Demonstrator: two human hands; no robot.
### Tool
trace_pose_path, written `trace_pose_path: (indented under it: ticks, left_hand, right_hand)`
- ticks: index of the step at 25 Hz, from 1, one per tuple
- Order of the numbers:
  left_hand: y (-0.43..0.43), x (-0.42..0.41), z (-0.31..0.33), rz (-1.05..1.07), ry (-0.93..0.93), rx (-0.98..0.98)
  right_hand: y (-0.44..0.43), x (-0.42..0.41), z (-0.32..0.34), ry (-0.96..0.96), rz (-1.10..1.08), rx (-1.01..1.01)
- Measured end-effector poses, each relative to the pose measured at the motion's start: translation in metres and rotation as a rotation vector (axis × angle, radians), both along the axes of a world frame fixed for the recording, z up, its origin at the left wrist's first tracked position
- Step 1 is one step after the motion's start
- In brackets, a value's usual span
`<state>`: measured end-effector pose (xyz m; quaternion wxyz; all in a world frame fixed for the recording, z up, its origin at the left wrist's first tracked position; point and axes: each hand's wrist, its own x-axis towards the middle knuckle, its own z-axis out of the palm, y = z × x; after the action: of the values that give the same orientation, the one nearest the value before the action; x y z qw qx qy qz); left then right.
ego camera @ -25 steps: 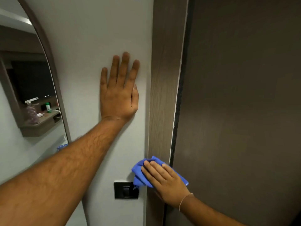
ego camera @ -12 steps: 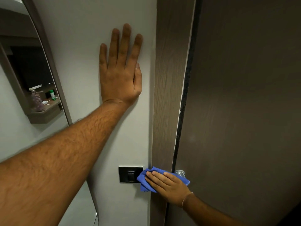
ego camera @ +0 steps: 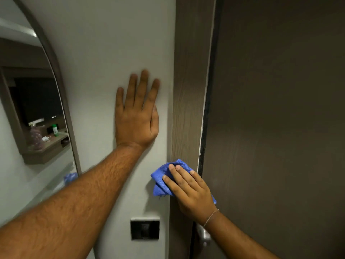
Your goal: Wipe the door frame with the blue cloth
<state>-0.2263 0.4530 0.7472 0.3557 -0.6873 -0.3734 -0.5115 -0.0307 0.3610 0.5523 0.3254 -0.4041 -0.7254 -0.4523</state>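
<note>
The blue cloth [ego camera: 164,176] lies bunched against the door frame [ego camera: 188,109], low on the wooden upright, its left part spilling over onto the pale wall [ego camera: 104,43]. The right hand [ego camera: 190,191] presses it flat under the palm, fingers laid together and extended across the fabric, not pinching it; a thin band circles that wrist. The left hand [ego camera: 137,116] rests open on the wall just beside the frame, fingers straight and slightly parted, holding nothing, apparently as a brace. In my judgement the cloth is light, soft and limp, with a fine nap that should drag dust rather than slide off; it will fold over itself unless held under a flat palm, so the sound hold is across its middle with the edges tucked in. The frame is rigid and fixed, with a narrow face and a dark seam against the door [ego camera: 280,128], which calls for pressure along the grain. Count: one cloth in use, one frame upright in view, one door, two hands, one dark switch plate [ego camera: 145,229] on the wall below the cloth, one metal door handle [ego camera: 204,236] partly hidden behind the right wrist, one arched mirror [ego camera: 28,109] at left. A blue patch low in the mirror is too blurred to identify.
</note>
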Motion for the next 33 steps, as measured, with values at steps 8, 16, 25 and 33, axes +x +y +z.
trace_pose_path:
  ticks: [8, 16, 25, 33]
  left_hand:
    - [0.012, -0.002, -0.003, 0.015, 0.043, 0.094]
    - [0.014, 0.003, 0.003, 0.078, -0.044, 0.176]
    - [0.009, 0.002, 0.005, 0.047, -0.04, 0.129]
    - [-0.022, 0.004, 0.013, -0.049, -0.099, -0.026]
  right_hand:
    - [-0.001, -0.007, 0.198, 0.112, 0.012, 0.032]
    - [0.018, -0.005, 0.392, 0.356, 0.122, -0.01]
    - [0.012, -0.017, 0.434, 0.899, 0.399, 0.136]
    - [-0.055, 0.019, 0.341, 0.836, 0.207, 0.108]
